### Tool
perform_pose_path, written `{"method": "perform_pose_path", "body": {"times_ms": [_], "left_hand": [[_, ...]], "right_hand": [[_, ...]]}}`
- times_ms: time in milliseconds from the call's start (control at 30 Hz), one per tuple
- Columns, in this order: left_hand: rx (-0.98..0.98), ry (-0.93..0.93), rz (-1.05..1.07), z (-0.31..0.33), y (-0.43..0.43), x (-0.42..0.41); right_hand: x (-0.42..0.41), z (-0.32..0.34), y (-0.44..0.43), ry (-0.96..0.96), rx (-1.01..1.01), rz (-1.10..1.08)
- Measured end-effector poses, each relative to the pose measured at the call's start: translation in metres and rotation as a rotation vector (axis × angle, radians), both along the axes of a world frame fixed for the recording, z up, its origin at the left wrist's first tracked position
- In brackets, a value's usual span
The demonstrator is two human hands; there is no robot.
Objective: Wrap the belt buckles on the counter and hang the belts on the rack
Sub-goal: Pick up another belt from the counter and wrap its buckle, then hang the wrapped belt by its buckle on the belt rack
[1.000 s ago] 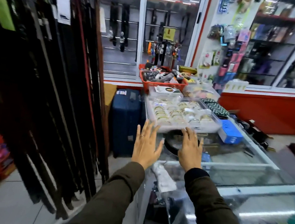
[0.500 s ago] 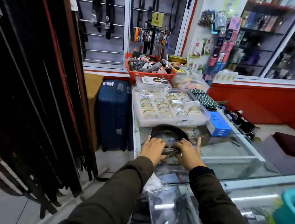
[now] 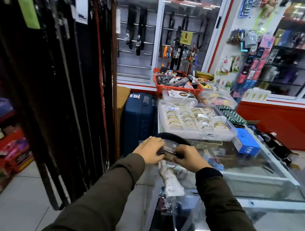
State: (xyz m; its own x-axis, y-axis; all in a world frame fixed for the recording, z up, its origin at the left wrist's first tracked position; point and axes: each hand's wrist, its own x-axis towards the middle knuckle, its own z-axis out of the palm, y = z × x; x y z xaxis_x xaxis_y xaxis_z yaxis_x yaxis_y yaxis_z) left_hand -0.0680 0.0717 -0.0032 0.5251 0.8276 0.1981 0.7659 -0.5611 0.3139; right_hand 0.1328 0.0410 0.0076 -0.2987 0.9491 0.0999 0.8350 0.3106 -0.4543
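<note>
Both hands at the near-left corner of the glass counter [image 3: 253, 172], working one belt [image 3: 172, 136]. Left hand [image 3: 149, 149] and right hand [image 3: 190, 158] are curled, fingers pinching the buckle end [image 3: 168, 152] from either side; something clear and glossy sits over the buckle, likely plastic wrap, too blurred to confirm. Rest of the belt loops in a black coil on the glass just behind the hands, touching the front of the bangle tray [image 3: 196, 134]. Blue box [image 3: 247, 144] right of the tray. Rack of hanging belts [image 3: 67, 89] stands to the left, well apart from the counter belt.
</note>
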Motion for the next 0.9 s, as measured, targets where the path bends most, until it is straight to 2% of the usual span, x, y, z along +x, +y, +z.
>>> {"method": "perform_pose_path", "body": {"times_ms": [100,200,400,533,733,900], "left_hand": [[0.038,-0.132,0.046,0.012,-0.007,-0.033],[0.064,-0.275,0.139,0.021,-0.014,-0.066],[-0.119,-0.825,0.443,0.029,-0.037,-0.101],[-0.302,-1.142,0.504,0.038,-0.054,-0.113],[-0.296,-1.141,0.467,0.059,-0.073,-0.13],[-0.149,-1.1,0.451,0.092,-0.084,-0.143]], "right_hand": [[-0.026,0.015,0.002,0.068,0.025,0.037],[-0.05,0.023,0.003,0.185,-0.046,0.074],[-0.093,0.041,0.0,0.455,-0.102,0.147],[-0.119,0.05,-0.006,0.607,-0.108,0.197],[-0.145,0.064,-0.019,0.856,-0.147,0.195],[-0.161,0.079,-0.025,0.87,-0.087,0.217]]}}
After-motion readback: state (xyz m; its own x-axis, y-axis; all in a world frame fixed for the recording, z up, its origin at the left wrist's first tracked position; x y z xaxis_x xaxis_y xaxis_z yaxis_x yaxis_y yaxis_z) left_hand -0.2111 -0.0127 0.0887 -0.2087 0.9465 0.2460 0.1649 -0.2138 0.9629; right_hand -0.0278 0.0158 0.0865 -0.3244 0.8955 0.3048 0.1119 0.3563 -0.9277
